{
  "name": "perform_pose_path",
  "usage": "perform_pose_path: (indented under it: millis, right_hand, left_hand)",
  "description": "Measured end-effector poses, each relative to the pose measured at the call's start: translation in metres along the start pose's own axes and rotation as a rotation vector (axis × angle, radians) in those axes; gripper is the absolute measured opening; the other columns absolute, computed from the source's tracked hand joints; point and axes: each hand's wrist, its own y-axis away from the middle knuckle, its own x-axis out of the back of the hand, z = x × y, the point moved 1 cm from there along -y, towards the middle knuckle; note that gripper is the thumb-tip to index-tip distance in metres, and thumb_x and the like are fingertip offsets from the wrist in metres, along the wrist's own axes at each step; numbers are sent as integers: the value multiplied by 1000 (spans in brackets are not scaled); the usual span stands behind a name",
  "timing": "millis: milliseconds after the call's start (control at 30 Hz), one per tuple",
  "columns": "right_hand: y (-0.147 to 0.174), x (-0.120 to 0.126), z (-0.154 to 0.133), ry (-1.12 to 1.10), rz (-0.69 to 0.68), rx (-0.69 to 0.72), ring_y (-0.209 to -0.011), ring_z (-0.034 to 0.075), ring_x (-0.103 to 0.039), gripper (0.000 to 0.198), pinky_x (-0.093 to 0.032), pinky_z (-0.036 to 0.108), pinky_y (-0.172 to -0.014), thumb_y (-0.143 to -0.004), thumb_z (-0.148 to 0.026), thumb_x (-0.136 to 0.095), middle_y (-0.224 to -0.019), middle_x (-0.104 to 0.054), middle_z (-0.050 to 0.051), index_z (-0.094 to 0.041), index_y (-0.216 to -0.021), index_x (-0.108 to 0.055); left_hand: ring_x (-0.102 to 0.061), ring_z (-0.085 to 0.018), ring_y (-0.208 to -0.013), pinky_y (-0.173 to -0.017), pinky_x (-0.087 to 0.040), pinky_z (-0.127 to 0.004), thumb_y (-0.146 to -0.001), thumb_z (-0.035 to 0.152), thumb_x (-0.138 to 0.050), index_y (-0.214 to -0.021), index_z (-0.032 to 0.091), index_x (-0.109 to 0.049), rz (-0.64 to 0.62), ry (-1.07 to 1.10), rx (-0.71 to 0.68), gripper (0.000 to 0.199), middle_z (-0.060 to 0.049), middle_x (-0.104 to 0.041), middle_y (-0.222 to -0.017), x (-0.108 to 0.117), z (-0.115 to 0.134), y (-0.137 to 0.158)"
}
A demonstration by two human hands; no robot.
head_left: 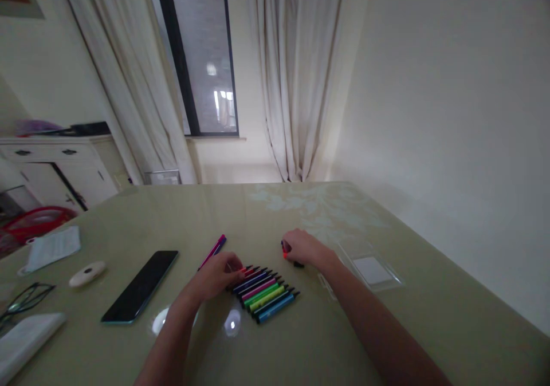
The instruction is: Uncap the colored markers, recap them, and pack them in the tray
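A slanting row of felt-tip pens (266, 301) lies side by side on the table, in blue, green, pink, dark and red, their narrow black ends to the upper right. My left hand (219, 274) is at the far end of that row, with thumb and fingers closed on a red pen (247, 271). Farther right, my right hand (301, 245) is low over the table, its fingers pinched around a small red-orange piece (284, 253), mostly hidden. A small black piece (298, 264) lies just under that hand. Two pens, pink and purple (215, 251), lie together beyond my left hand.
A clear plastic case (393, 283) with a white insert lies right of my right forearm. On the left are a black phone (140, 287), a white oval object (87, 274), glasses (32, 298), a face mask (54, 248) and a white block (28, 343). A wall borders the table's right side.
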Motion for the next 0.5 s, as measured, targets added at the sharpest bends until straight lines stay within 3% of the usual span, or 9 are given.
perform_pose_path:
  millis: [100,267,367,500]
  right_hand:
    - [1,2,-1,7,1,-13,-85,21,-71,21,-41,24,-62,-74,-16,-72,-95,-79,8,-20,-93,-80]
    - [1,7,-1,6,67,-8,-88,21,-70,17,-39,24,-62,-80,-28,-73,-97,-78,9,-18,-93,-78]
    - [1,8,-1,2,113,8,-87,19,-69,18,-38,24,-63,-86,-33,-70,-96,-77,9,-18,-93,-76]
    - [2,9,-2,-16,127,19,-85,19,-67,19,-38,25,-64,-89,-36,-70,-93,-75,8,-18,-92,-74]
  left_hand:
    - [-67,-22,-84,-73,-48,-31,-84,50,-62,-94,18,-72,80,-64,0,35,-7,-74,-92,2,-2,-2]
    - [-66,-26,-99,-87,-48,-35,-93,33,-53,-107,18,-65,460,-437,260,24,-12,-70,-107,12,-13,0]
    - [-67,-28,-101,-86,-48,-36,-95,35,-53,-106,19,-63,452,-566,362,22,-12,-69,-108,13,-17,3]
    - [-67,-28,-102,-86,-49,-36,-96,35,-52,-98,20,-65,405,-572,363,20,-12,-69,-105,11,-19,5]
